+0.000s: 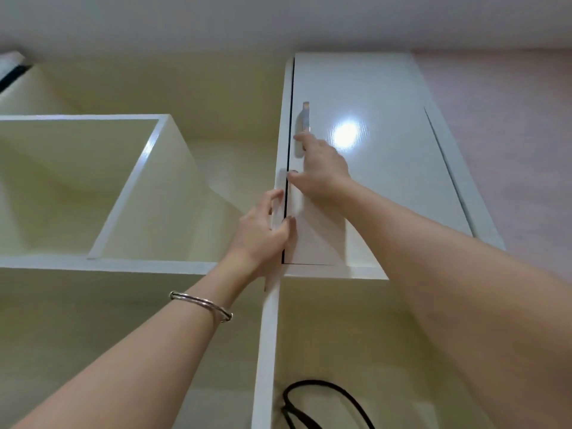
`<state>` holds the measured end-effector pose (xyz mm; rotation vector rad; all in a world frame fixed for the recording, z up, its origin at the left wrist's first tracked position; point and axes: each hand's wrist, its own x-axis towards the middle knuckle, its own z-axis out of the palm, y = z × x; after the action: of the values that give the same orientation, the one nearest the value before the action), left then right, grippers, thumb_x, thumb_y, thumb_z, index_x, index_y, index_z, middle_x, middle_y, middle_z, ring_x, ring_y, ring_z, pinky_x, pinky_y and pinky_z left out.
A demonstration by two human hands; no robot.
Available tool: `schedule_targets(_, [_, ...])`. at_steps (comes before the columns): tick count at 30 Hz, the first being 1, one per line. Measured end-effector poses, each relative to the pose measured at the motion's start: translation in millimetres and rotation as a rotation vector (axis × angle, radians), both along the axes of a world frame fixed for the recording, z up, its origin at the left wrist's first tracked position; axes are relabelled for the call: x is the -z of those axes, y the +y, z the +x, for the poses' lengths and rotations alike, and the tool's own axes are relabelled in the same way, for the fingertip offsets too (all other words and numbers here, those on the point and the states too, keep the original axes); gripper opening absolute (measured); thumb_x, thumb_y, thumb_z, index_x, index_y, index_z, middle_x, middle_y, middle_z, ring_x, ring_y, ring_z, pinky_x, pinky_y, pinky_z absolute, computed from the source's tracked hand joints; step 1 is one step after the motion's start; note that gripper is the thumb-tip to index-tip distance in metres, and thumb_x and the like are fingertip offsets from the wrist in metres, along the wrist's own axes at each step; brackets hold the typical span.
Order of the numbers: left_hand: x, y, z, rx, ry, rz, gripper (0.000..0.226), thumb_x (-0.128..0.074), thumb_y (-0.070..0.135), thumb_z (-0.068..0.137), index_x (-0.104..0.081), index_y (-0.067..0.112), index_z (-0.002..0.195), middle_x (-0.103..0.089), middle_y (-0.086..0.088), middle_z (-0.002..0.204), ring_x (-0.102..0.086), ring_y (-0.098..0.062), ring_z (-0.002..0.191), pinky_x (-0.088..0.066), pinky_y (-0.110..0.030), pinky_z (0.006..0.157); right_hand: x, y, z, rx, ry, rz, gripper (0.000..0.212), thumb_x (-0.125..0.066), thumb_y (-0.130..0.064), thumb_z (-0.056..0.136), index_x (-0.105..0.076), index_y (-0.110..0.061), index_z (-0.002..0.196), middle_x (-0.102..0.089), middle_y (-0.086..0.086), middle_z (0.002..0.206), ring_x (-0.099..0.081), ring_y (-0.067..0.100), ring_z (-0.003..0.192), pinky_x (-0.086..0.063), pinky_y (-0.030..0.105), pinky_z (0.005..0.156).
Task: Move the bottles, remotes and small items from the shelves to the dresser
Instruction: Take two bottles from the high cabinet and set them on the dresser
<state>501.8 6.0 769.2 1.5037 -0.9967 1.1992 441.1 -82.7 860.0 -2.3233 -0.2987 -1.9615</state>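
Bright, even indoor light fills the shelves [93, 193]; a hard white glare spot sits on the glossy door [387, 168], near its left edge. Arms cast soft shadows. Wide-angle distortion bends edges; slight softness throughout.

Both hands at white cabinet door [380, 168], right hand [322, 168] on handle [302, 131], left hand [263, 230] gripping edge

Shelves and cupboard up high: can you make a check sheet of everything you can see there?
Surface: white open shelves, compartments look bare.
Job's things: nothing seen; no bottles or remotes in view.
Clutter: nothing seen.
Hands: left hand grips the cupboard's front edge; right hand at the metal handle of the white cupboard door, barely ajar.
Cables: black cable looped in the lower compartment.
Surroundings: white ceiling, pinkish wall; bangle on left wrist.
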Motion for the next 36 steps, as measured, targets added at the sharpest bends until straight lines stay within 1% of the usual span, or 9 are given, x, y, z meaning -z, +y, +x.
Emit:
schedule_targets(6, [1,1,-1,0.056,0.023,0.065,0.061,-0.052,0.028,0.091,-0.024,0.025,0.145,-0.037,-0.001,0.148,-0.035,-0.02,0.136,-0.029,-0.03,0.109,-6,12,3,-0.141,0.004,0.132,0.063,-0.052,-0.016,0.083,-0.029,-0.029,0.14,-0.041,0.002,0.142,-0.032,0.02,0.136,-0.004,0.046,0.119])
schedule_targets(10, [5,1,-2,0.1,0.097,0.074,0.068,-0.054,0.047,0.081,-0.029,0.032,0.142,-0.049,-0.009,0.138,-0.05,-0.026,0.123,-0.04,-0.04,0.106,-14,15,-11,-0.482,0.004,0.212,0.042,-0.051,-0.017,0.08,-0.049,-0.034,0.118,-0.055,0.003,0.123,-0.051,0.018,0.117,-0.023,0.046,0.115])
schedule_targets(13, [6,0,-15,0.223,0.105,0.036,0.037,-0.049,0.06,0.062,-0.065,0.039,0.088,-0.051,-0.013,0.13,-0.052,-0.021,0.114,-0.042,-0.031,0.097,-15,12,-34,-0.674,-0.069,0.212,0.026,-0.054,-0.019,0.075,-0.054,-0.033,0.098,-0.055,-0.003,0.092,-0.053,0.013,0.083,-0.043,0.034,0.097])
schedule_targets(15, [6,-2,-28,0.337,0.059,-0.013,0.021,-0.053,0.05,0.067,-0.063,0.032,0.062,-0.046,-0.003,0.13,-0.045,-0.011,0.118,-0.04,-0.022,0.091,-9,9,-51,-0.775,-0.056,0.173,0.027,-0.055,-0.012,0.082,-0.055,-0.024,0.106,-0.052,-0.001,0.084,-0.048,0.012,0.072,-0.041,0.024,0.075])
schedule_targets(19, [14,-6,-46,0.565,0.029,-0.054,0.026,-0.058,0.039,0.078,-0.067,0.029,0.101,-0.062,0.026,0.102,-0.059,0.006,0.101,-0.044,-0.013,0.078,20,-8,-81,-0.543,-0.011,-0.032,0.044,-0.06,-0.02,0.086,-0.049,-0.025,0.129,-0.051,-0.005,0.133,-0.045,0.002,0.111,-0.037,0.019,0.099])
schedule_targets(22, [23,-9,-61,0.636,0.018,-0.048,0.017,-0.051,0.037,0.087,-0.066,0.036,0.096,-0.069,0.025,0.093,-0.06,0.01,0.096,-0.043,-0.015,0.084,71,-33,-94,-0.386,0.056,-0.148,0.055,-0.064,-0.043,0.081,-0.044,-0.036,0.131,-0.041,-0.014,0.135,-0.039,-0.016,0.106,-0.031,-0.002,0.087])
schedule_targets(26, [29,-17,-98,0.761,-0.041,-0.056,0.03,-0.047,0.044,0.079,-0.068,0.024,0.088,-0.068,0.001,0.083,-0.064,-0.027,0.089,-0.051,-0.051,0.079,124,-63,-93,-0.084,-0.067,-0.257,0.074,-0.056,-0.061,0.064,-0.026,-0.05,0.131,-0.033,-0.012,0.146,-0.033,0.01,0.132,-0.032,0.029,0.105])
schedule_targets(30, [26,-48,-136,0.906,-0.133,0.03,0.05,-0.042,0.037,0.081,-0.061,0.008,0.118,-0.066,-0.005,0.099,-0.063,-0.018,0.094,-0.05,-0.032,0.081,129,-86,-106,-0.03,-0.446,-0.149,0.067,-0.059,-0.034,0.072,-0.025,-0.034,0.13,-0.047,0.0,0.133,-0.053,0.026,0.115,-0.057,0.044,0.076])
schedule_targets(36, [24,-110,-186,0.93,-0.215,0.164,0.053,-0.052,0.031,0.079,-0.051,0.027,0.133,-0.044,0.018,0.141,-0.045,0.013,0.12,-0.044,-0.011,0.096,131,-133,-147,-0.138,-0.403,0.217,0.061,-0.063,-0.022,0.072,-0.044,-0.02,0.13,-0.065,-0.005,0.101,-0.065,0.014,0.086,-0.052,0.011,0.065])
